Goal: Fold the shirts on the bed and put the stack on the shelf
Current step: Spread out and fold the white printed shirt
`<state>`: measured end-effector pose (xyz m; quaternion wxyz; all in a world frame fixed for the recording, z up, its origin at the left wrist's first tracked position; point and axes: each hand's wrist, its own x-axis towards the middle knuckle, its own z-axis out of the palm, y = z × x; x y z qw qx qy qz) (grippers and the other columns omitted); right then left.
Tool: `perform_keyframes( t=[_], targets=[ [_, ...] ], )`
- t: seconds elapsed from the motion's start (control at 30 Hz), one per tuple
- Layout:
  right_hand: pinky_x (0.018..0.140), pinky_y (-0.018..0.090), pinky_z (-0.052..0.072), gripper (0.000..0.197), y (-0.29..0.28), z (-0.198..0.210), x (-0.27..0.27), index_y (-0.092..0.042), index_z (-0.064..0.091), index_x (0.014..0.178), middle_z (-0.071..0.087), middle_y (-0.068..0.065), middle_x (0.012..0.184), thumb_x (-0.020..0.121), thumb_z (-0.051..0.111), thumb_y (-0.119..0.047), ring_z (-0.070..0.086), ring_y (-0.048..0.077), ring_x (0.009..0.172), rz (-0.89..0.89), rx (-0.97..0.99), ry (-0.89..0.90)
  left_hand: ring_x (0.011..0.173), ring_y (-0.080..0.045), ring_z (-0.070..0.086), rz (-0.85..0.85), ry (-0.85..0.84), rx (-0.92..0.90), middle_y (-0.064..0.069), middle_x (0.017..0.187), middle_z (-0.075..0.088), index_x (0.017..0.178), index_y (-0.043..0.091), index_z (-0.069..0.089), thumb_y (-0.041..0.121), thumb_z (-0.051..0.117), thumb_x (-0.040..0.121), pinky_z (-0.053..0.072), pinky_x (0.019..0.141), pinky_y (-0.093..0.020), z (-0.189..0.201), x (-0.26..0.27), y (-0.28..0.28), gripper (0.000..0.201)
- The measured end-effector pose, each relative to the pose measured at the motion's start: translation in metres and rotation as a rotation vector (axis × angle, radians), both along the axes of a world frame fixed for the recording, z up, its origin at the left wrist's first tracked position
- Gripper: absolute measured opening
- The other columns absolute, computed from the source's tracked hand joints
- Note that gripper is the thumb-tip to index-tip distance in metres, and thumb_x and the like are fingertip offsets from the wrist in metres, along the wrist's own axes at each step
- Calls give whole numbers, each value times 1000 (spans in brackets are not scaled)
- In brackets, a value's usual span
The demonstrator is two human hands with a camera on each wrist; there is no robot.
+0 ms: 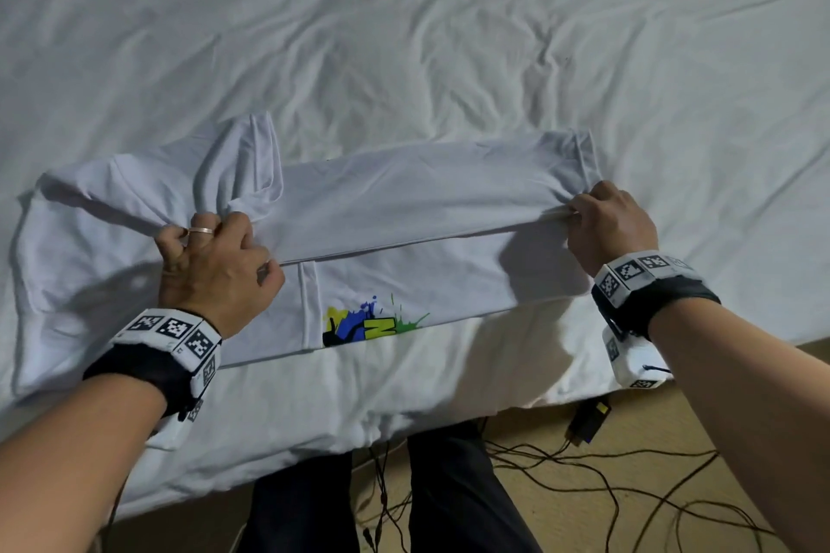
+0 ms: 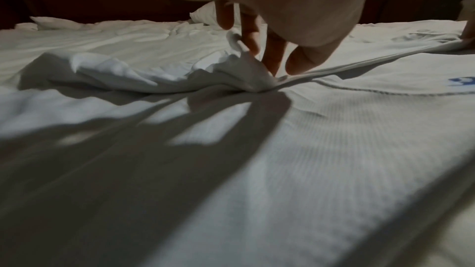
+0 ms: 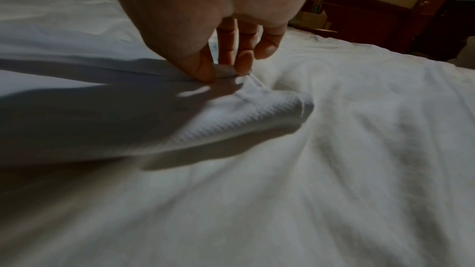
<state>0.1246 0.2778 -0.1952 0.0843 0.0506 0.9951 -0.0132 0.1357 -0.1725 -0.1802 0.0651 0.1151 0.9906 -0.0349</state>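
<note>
A white T-shirt (image 1: 404,198) with a blue, yellow and green print (image 1: 364,323) lies across the near edge of the bed (image 1: 449,36), its far long side doubled over toward me. My left hand (image 1: 211,256) pinches the folded edge near the sleeve, where the cloth bunches up. In the left wrist view my left hand (image 2: 280,68) has thumb and fingers closed on the shirt (image 2: 359,129) fold. At the hem end my right hand (image 1: 602,225) pinches the same edge; the right wrist view shows my right hand (image 3: 223,72) gripping the shirt (image 3: 231,121) hem between thumb and fingers.
Rumpled white bedsheet stretches far beyond the shirt. Below the bed edge are my dark trouser legs (image 1: 449,485), loose cables (image 1: 606,485) and a small black box (image 1: 588,422) on the tan floor. Dark wooden furniture (image 3: 372,19) stands past the bed.
</note>
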Motion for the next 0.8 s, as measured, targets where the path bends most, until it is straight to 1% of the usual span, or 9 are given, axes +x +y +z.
perform_keyframes(
  t=[0.2, 0.27, 0.33, 0.4, 0.5, 0.57, 0.63, 0.7, 0.8],
  targets=[
    [74, 43, 43, 39, -10, 15, -7, -7, 73, 82, 64, 15, 86, 80, 40, -26, 57, 39, 87, -14, 87, -99, 98, -33, 39, 141, -111, -74, -13, 92, 52, 68, 7, 73, 40, 41, 79, 24, 90, -48, 9, -14, 18, 47],
    [80, 44, 41, 33, -16, 22, -12, -8, 72, 84, 65, 14, 90, 83, 46, -28, 56, 38, 92, -42, 90, -100, 99, -33, 40, 163, -65, -35, -13, 97, 51, 76, 7, 70, 39, 45, 80, 24, 89, -47, 10, -18, 27, 41],
    [80, 45, 42, 26, -27, 24, -20, -9, 70, 82, 65, 14, 93, 81, 53, -29, 57, 38, 92, -1, 26, -24, 103, -34, 44, 132, -23, 43, -13, 108, 54, 91, 8, 67, 42, 48, 81, 27, 89, -48, 6, -20, 38, 40],
    [81, 47, 44, 26, -50, 21, -29, -9, 68, 81, 64, 14, 93, 79, 53, -30, 59, 38, 89, 111, -75, 64, 113, -36, 48, 79, -25, 143, -15, 123, 56, 111, 10, 65, 46, 47, 83, 34, 93, -51, -4, -22, 53, 49],
    [79, 46, 47, 32, -95, 3, -41, -11, 68, 101, 62, 14, 113, 86, 50, -32, 57, 37, 98, 253, -205, 91, 131, -41, 42, 71, -103, 201, -16, 147, 45, 139, 13, 51, 50, 44, 88, 36, 106, -57, -22, -28, 75, 64],
    [88, 45, 43, 39, -117, -10, -45, -15, 61, 122, 53, 14, 137, 91, 49, -34, 51, 36, 119, 285, -205, 48, 141, -42, 30, 97, -165, 148, -16, 159, 31, 151, 17, 35, 56, 41, 89, 27, 114, -58, -32, -30, 82, 73],
    [100, 48, 35, 52, -124, -21, -44, -19, 47, 139, 34, 13, 155, 92, 49, -38, 35, 35, 138, 289, -165, -56, 147, -42, 19, 119, -208, 91, -16, 164, 18, 156, 20, 22, 64, 35, 88, 19, 118, -57, -41, -27, 82, 83],
    [107, 51, 29, 64, -118, -28, -40, -24, 31, 150, 17, 11, 163, 92, 44, -48, 20, 34, 146, 291, -129, -160, 150, -41, 11, 148, -238, 67, -14, 166, 10, 159, 23, 14, 74, 28, 85, 15, 119, -56, -48, -22, 78, 90],
    [115, 56, 15, 75, -99, -29, -32, -34, 9, 156, -2, 5, 166, 93, 28, -71, 0, 33, 151, 296, -137, -237, 151, -42, 9, 171, -252, 59, -14, 167, 6, 160, 25, 8, 84, 23, 81, 12, 119, -57, -54, -18, 74, 100]
  ],
)
